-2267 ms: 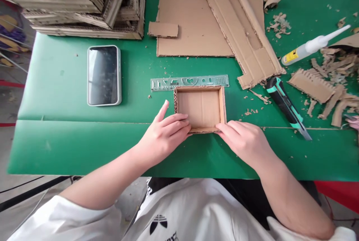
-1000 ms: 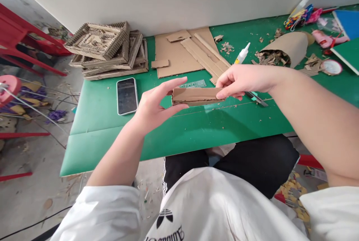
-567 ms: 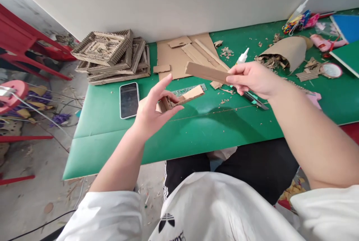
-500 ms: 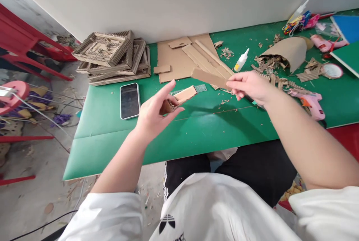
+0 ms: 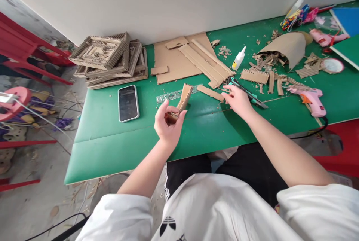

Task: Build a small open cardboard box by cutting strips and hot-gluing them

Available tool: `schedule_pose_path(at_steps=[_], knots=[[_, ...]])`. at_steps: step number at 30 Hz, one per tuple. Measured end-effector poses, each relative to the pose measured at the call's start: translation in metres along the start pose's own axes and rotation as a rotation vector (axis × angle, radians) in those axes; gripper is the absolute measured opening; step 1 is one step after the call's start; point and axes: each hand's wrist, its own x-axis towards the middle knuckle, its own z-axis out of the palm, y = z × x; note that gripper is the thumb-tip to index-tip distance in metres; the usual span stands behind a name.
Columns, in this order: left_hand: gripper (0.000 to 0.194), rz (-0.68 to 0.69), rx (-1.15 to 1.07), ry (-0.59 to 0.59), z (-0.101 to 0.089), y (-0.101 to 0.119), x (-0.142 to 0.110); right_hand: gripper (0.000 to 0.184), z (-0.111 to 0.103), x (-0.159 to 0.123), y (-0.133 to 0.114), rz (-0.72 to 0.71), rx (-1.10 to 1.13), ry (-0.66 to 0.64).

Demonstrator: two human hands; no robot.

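My left hand (image 5: 169, 123) is closed around a bent cardboard piece (image 5: 185, 97), one arm of which sticks up from between thumb and fingers. The lower part of that piece is partly hidden by the fingers. My right hand (image 5: 237, 100) hovers at the right end of a flat cardboard strip (image 5: 210, 93) lying on the green table (image 5: 112, 151). Its fingers are slightly apart and nothing shows in them; whether a fingertip touches the strip is unclear. Just behind this hand lies a black and teal utility knife (image 5: 252, 97). A clear ruler (image 5: 165, 98) lies beyond my left hand.
A phone (image 5: 128, 103) and stacked corrugated cardboard frames (image 5: 109, 57) are on the left. Cardboard sheets (image 5: 179, 65) and a glue bottle (image 5: 239, 59) stand at the back. On the right are a pink glue gun (image 5: 314, 100), cardboard scraps (image 5: 255, 76) and a tape roll (image 5: 332, 66).
The strip that my right hand held up now lies on the table, and that hand has come down with its fingers loosened. My left hand has moved right and turned the bent piece more upright.
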Motion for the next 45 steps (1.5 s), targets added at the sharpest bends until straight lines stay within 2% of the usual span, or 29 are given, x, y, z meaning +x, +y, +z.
schedule_pose_path(at_steps=[2, 4, 6, 8, 10, 12, 17, 19, 20, 22, 23, 24, 25, 26, 28, 29, 31, 33, 35, 37, 38, 40, 41, 42, 44, 45], knots=[[0.057, -0.099, -0.066, 0.048, 0.009, 0.004, -0.007, 0.042, 0.009, -0.016, -0.009, -0.053, 0.008, -0.011], [0.059, -0.193, -0.139, 0.039, 0.015, 0.008, -0.012, 0.049, 0.02, -0.034, -0.022, -0.134, 0.12, -0.189], [0.066, -0.269, -0.212, -0.034, 0.017, 0.012, -0.017, 0.059, 0.03, -0.05, -0.034, -0.201, 0.193, -0.308], [0.071, -0.308, -0.271, -0.131, 0.016, 0.015, -0.021, 0.07, 0.038, -0.06, -0.045, -0.229, 0.179, -0.351], [0.075, -0.311, -0.309, -0.212, 0.014, 0.017, -0.023, 0.075, 0.041, -0.064, -0.054, -0.243, 0.126, -0.352], [0.079, -0.291, -0.339, -0.265, 0.013, 0.018, -0.025, 0.072, 0.043, -0.063, -0.062, -0.252, 0.041, -0.331], [0.086, -0.284, -0.42, -0.355, 0.01, 0.023, -0.028, 0.04, 0.038, -0.055, -0.084, -0.286, -0.322, -0.216], [0.085, -0.252, -0.424, -0.38, 0.004, 0.023, -0.026, 0.035, 0.035, -0.052, -0.092, -0.341, -0.464, -0.194], [0.082, -0.217, -0.416, -0.371, -0.002, 0.022, -0.025, 0.034, 0.032, -0.05, -0.096, -0.374, -0.529, -0.18], [0.073, -0.11, -0.354, -0.256, -0.015, 0.017, -0.018, 0.034, 0.027, -0.047, -0.1, -0.446, -0.637, -0.147], [0.068, -0.056, -0.295, -0.165, -0.021, 0.012, -0.014, 0.034, 0.023, -0.046, -0.101, -0.482, -0.68, -0.136], [0.065, 0.009, -0.205, -0.008, -0.027, 0.006, -0.01, 0.034, 0.02, -0.045, -0.101, -0.513, -0.715, -0.126], [0.067, 0.022, -0.122, 0.058, -0.032, 0.0, -0.005, 0.034, 0.017, -0.044, -0.101, -0.541, -0.739, -0.123], [0.074, -0.046, -0.087, 0.015, -0.034, -0.007, -0.002, 0.034, 0.015, -0.043, -0.1, -0.562, -0.752, -0.123], [0.09, -0.247, -0.13, -0.214, -0.031, -0.02, 0.003, 0.035, 0.014, -0.044, -0.096, -0.591, -0.746, -0.113], [0.088, -0.339, -0.151, -0.287, -0.027, -0.025, 0.003, 0.035, 0.015, -0.045, -0.094, -0.607, -0.73, -0.112], [0.065, -0.471, -0.162, -0.37, -0.016, -0.03, 0.003, 0.036, 0.016, -0.048, -0.088, -0.656, -0.666, -0.127], [0.033, -0.524, -0.141, -0.38, -0.006, -0.028, 0.002, 0.033, 0.011, -0.051, -0.076, -0.713, -0.56, -0.111], [0.017, -0.532, -0.129, -0.355, -0.001, -0.024, 0.004, 0.031, -0.007, -0.052, -0.055, -0.725, -0.449, -0.01], [0.016, -0.536, -0.132, -0.307, 0.001, -0.02, 0.007, 0.031, -0.042, -0.05, -0.022, -0.618, -0.42, 0.206], [0.016, -0.541, -0.134, -0.287, 0.002, -0.019, 0.01, 0.03, -0.066, -0.048, -0.002, -0.493, -0.461, 0.354], [0.017, -0.541, -0.135, -0.257, 0.006, -0.017, 0.015, 0.032, -0.118, -0.046, 0.043, -0.102, -0.584, 0.564], [0.018, -0.536, -0.135, -0.246, 0.009, -0.017, 0.018, 0.035, -0.144, -0.046, 0.064, 0.101, -0.633, 0.593], [0.018, -0.531, -0.137, -0.238, 0.014, -0.016, 0.02, 0.038, -0.167, -0.047, 0.083, 0.212, -0.641, 0.61], [0.019, -0.526, -0.144, -0.23, 0.024, -0.015, 0.022, 0.046, -0.201, -0.052, 0.113, 0.314, -0.635, 0.596], [0.019, -0.53, -0.151, -0.226, 0.03, -0.014, 0.022, 0.047, -0.211, -0.055, 0.123, 0.338, -0.631, 0.583]])
